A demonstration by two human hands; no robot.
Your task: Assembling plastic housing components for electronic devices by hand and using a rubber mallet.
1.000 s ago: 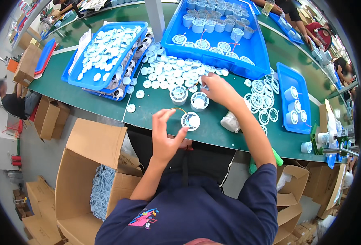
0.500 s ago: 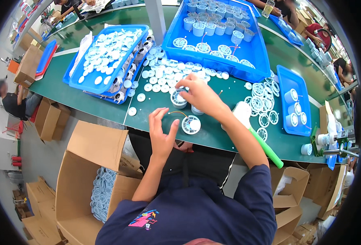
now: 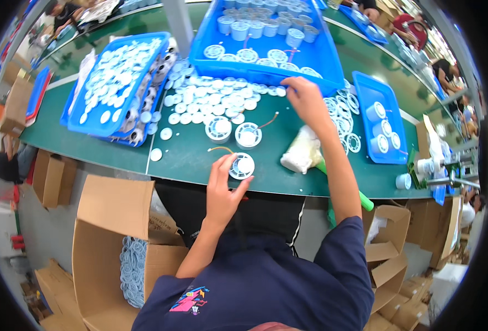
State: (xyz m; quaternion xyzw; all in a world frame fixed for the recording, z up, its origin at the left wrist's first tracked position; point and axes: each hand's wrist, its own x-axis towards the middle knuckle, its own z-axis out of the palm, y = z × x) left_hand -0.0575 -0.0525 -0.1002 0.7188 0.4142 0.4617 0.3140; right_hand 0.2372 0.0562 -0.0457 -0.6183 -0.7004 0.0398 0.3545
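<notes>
My left hand has its thumb and fingers curved round a small round white housing near the table's front edge. A thin orange-yellow wire runs from it, and a white disc sits on its top. Just beyond stand two similar white housings, one with a reddish wire. My right hand is stretched forward at the right end of a spread of loose white discs, beside a big blue tray. Its fingertips are bent and slightly apart, with nothing visible between them. A mallet with a whitish wrapped head and green handle lies below my right forearm.
The big blue tray holds rows of housings. Stacked blue trays of white discs stand left. White rings and a smaller blue tray of housings lie right. An open cardboard box stands below left. Other people work across the table.
My right hand has moved from the far-left housing rightward to the end of the disc spread. My left hand has closed in round the near housing. The whole view has shifted.
</notes>
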